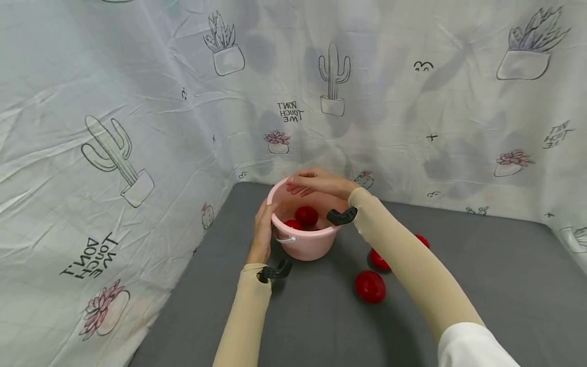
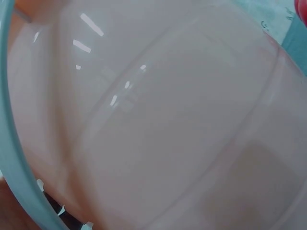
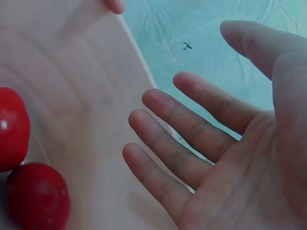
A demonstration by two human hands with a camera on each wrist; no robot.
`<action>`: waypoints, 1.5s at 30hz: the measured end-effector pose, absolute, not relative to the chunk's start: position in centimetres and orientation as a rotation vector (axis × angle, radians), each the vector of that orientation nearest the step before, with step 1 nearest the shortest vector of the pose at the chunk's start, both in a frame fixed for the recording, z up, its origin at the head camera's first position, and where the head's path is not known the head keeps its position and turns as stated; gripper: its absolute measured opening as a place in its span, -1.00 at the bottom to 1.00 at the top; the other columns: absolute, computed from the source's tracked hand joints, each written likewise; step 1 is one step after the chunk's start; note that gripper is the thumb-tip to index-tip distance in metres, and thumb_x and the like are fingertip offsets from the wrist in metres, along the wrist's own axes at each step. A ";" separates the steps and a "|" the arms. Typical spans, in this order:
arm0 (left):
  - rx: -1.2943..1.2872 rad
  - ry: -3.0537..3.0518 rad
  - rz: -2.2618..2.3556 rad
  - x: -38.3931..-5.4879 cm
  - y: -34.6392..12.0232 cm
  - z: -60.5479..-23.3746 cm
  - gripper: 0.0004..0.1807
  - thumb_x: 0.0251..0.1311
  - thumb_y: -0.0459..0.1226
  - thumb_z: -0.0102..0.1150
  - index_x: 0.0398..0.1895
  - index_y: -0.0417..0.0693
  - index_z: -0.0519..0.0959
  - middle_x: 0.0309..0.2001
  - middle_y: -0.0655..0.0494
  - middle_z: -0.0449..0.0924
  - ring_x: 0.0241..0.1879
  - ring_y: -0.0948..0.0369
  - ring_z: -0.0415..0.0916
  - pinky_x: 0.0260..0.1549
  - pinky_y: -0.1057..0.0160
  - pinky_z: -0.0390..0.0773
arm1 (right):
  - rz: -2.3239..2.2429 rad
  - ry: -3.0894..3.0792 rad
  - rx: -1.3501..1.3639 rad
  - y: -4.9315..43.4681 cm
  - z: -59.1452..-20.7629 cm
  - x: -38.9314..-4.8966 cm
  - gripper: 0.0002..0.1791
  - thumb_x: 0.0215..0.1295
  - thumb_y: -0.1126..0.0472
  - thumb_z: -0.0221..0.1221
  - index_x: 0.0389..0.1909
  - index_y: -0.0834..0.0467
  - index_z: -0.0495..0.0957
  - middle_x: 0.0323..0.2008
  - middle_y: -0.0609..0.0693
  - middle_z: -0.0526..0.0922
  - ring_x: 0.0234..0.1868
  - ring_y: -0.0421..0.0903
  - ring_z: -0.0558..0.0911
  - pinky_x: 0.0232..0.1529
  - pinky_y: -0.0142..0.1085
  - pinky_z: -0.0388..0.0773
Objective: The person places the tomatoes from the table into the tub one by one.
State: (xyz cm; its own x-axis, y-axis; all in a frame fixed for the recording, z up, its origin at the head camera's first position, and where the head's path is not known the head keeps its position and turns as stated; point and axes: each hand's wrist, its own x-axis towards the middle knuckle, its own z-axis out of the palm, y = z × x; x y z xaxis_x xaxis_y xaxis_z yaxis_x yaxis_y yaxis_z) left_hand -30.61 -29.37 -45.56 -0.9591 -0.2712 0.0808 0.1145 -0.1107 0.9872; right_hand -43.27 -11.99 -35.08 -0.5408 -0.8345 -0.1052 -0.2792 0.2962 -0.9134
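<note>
A pink bucket (image 1: 308,248) with a white handle stands on the grey table, slightly tilted. My left hand (image 1: 262,229) grips its left side, with a digit over the rim. The bucket's outer wall (image 2: 158,120) fills the left wrist view. Over the bucket's mouth, my right hand (image 1: 321,182) is palm down with nothing in it; its fingers (image 3: 177,127) spread apart in the right wrist view. Inside the bucket lie shiny red, round, tomato-like fruits (image 1: 306,216), also visible as a fruit (image 3: 38,196) at the right wrist view's lower left.
To the right of the bucket, a red fruit (image 1: 370,286) rests on the grey table (image 1: 321,316). Another fruit (image 1: 378,260) lies behind it, and a third (image 1: 422,240) is partly hidden by my right forearm. A white curtain (image 1: 390,102) with cactus drawings hangs behind and at the left.
</note>
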 end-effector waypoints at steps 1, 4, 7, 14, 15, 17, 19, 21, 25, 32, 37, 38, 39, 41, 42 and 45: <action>0.175 -1.906 -2.153 -30.6 -29.3 -45.6 -0.48 0.38 0.03 -0.07 0.40 0.30 0.40 0.32 0.19 0.49 0.36 -0.01 0.38 0.42 -0.13 0.28 | -1.226 1.985 -0.996 -11.6 -34.9 -43.2 -0.50 0.52 -0.09 0.04 0.26 0.17 0.53 0.24 0.14 0.62 0.29 0.15 0.58 0.37 0.04 0.43; 0.172 -1.914 -2.136 -30.8 -29.1 -45.9 -0.47 0.38 0.00 -0.07 0.40 0.21 0.42 0.33 0.11 0.48 0.35 0.00 0.38 0.42 -0.11 0.28 | -1.237 2.006 -1.005 -10.2 -34.2 -42.8 -0.47 0.52 -0.08 0.04 0.28 0.21 0.51 0.25 0.18 0.60 0.31 0.18 0.56 0.38 0.06 0.42; 0.157 -1.907 -2.138 -30.9 -29.0 -46.0 -0.46 0.37 -0.04 -0.08 0.40 0.13 0.42 0.34 0.03 0.46 0.34 0.00 0.37 0.41 -0.09 0.26 | -1.235 2.064 -1.005 -8.7 -33.0 -42.4 -0.45 0.50 -0.09 0.04 0.29 0.21 0.49 0.26 0.21 0.59 0.32 0.18 0.53 0.39 0.04 0.41; 0.152 -1.884 -2.145 -31.0 -29.5 -45.9 -0.46 0.36 -0.06 -0.10 0.40 0.13 0.42 0.33 -0.02 0.44 0.30 -0.05 0.35 0.29 0.03 0.31 | -1.259 2.168 -0.962 -4.9 -29.9 -41.4 -0.56 0.46 -0.10 0.12 0.21 0.02 0.56 0.24 0.14 0.60 0.31 0.12 0.55 0.36 0.02 0.44; 0.147 -1.876 -2.150 -31.0 -29.5 -45.9 -0.46 0.36 -0.07 -0.10 0.39 0.11 0.42 0.33 -0.04 0.44 0.30 -0.07 0.34 0.26 0.05 0.31 | -1.266 2.178 -0.957 -4.2 -29.7 -41.4 -0.57 0.47 -0.10 0.12 0.21 0.02 0.56 0.23 0.11 0.61 0.29 0.10 0.56 0.35 0.01 0.46; 0.146 -1.871 -2.152 -31.0 -29.6 -45.8 -0.47 0.38 -0.06 -0.11 0.39 0.11 0.41 0.31 -0.10 0.44 0.28 -0.12 0.34 0.17 0.11 0.33 | -1.286 2.198 -0.948 -2.7 -29.3 -41.2 -0.58 0.48 -0.08 0.11 0.21 0.03 0.56 0.21 0.06 0.63 0.25 0.04 0.60 0.32 -0.05 0.49; 0.149 -1.876 -2.148 -30.9 -29.7 -45.9 -0.47 0.39 -0.05 -0.12 0.39 0.10 0.41 0.28 -0.14 0.44 0.24 -0.16 0.34 0.04 0.17 0.36 | -1.333 2.207 -0.933 -0.7 -29.2 -41.0 -0.59 0.48 -0.05 0.12 0.22 0.06 0.55 0.18 0.04 0.65 0.22 0.00 0.63 0.29 -0.11 0.52; 0.148 -1.882 -2.143 -30.9 -29.6 -46.0 -0.48 0.41 -0.05 -0.14 0.39 0.09 0.41 0.26 -0.18 0.44 0.22 -0.19 0.34 -0.03 0.22 0.37 | -1.375 2.230 -0.904 1.6 -29.6 -40.7 -0.59 0.49 -0.04 0.12 0.22 0.06 0.54 0.16 0.01 0.67 0.18 -0.05 0.66 0.24 -0.18 0.55; 0.155 -1.903 -2.127 -30.8 -29.4 -46.0 -0.50 0.42 -0.06 -0.15 0.36 0.08 0.44 0.17 -0.21 0.48 0.13 -0.19 0.38 -0.15 0.31 0.39 | -1.497 2.275 -0.852 6.7 -30.9 -40.3 -0.61 0.50 0.01 0.12 0.22 0.09 0.54 0.10 -0.04 0.69 0.12 -0.12 0.69 0.16 -0.30 0.60; 0.168 -1.888 -2.123 -30.7 -29.4 -45.8 -0.53 0.41 -0.05 -0.12 0.32 0.12 0.48 -0.05 -0.02 0.54 -0.14 0.08 0.45 -0.21 0.27 0.40 | -1.855 2.102 -0.837 13.9 -34.2 -39.2 -0.60 0.57 0.16 0.01 0.25 0.32 0.45 0.09 -0.01 0.69 0.12 -0.13 0.68 0.18 -0.35 0.58; 0.192 -1.868 -2.105 -30.8 -29.7 -45.6 -0.56 0.40 -0.06 -0.12 0.26 0.11 0.52 -0.37 0.13 0.56 -0.44 0.24 0.43 -0.40 0.31 0.37 | -2.093 1.840 -0.850 16.2 -38.0 -39.0 -0.64 0.60 0.26 -0.10 0.26 0.27 0.47 0.13 0.02 0.69 0.17 -0.11 0.66 0.20 -0.32 0.57; 0.204 -1.877 -2.099 -30.8 -29.7 -45.7 -0.57 0.40 -0.06 -0.12 0.25 0.12 0.52 -0.44 0.15 0.54 -0.53 0.24 0.37 -0.48 0.31 0.32 | -2.130 1.785 -0.842 16.5 -38.9 -38.9 -0.63 0.61 0.27 -0.11 0.27 0.26 0.48 0.13 0.02 0.69 0.18 -0.10 0.66 0.20 -0.30 0.57; 0.208 -1.882 -2.102 -30.9 -29.7 -45.7 -0.56 0.40 -0.06 -0.12 0.26 0.12 0.52 -0.42 0.11 0.56 -0.50 0.20 0.40 -0.48 0.31 0.31 | -2.160 1.740 -0.832 16.9 -39.7 -38.7 -0.63 0.61 0.28 -0.13 0.27 0.23 0.50 0.14 0.02 0.69 0.17 -0.10 0.66 0.20 -0.29 0.57; 0.208 -1.899 -2.106 -30.9 -29.6 -45.7 -0.56 0.41 -0.06 -0.12 0.27 0.11 0.51 -0.46 0.18 0.55 -0.53 0.21 0.38 -0.49 0.30 0.30 | -2.203 1.702 -0.803 17.4 -41.4 -38.4 -0.63 0.62 0.30 -0.15 0.26 0.20 0.51 0.13 0.00 0.69 0.17 -0.10 0.67 0.20 -0.29 0.57; 0.206 -1.903 -2.108 -30.9 -29.4 -45.8 -0.55 0.41 -0.06 -0.12 0.27 0.10 0.50 -0.49 0.20 0.54 -0.54 0.21 0.36 -0.50 0.29 0.30 | -2.221 1.703 -0.787 17.6 -42.2 -38.2 -0.63 0.62 0.30 -0.15 0.26 0.21 0.51 0.14 0.00 0.69 0.18 -0.11 0.66 0.21 -0.29 0.57; 0.201 -1.902 -2.116 -31.0 -29.0 -45.8 -0.55 0.42 -0.06 -0.12 0.28 0.08 0.50 -0.51 0.23 0.53 -0.55 0.20 0.35 -0.50 0.26 0.30 | -2.268 1.750 -0.751 17.8 -44.3 -37.8 -0.62 0.62 0.27 -0.14 0.29 0.26 0.46 0.17 -0.01 0.67 0.23 -0.12 0.64 0.25 -0.30 0.54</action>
State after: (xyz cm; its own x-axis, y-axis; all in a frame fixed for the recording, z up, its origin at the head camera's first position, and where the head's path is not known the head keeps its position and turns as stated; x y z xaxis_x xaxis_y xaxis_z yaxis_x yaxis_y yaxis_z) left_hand -30.97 -29.01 -45.80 -0.9487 -0.3035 0.0880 0.1199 -0.0880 0.9889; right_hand -37.80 17.84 -44.33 -0.8563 -0.4345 0.2794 -0.1599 -0.2913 -0.9432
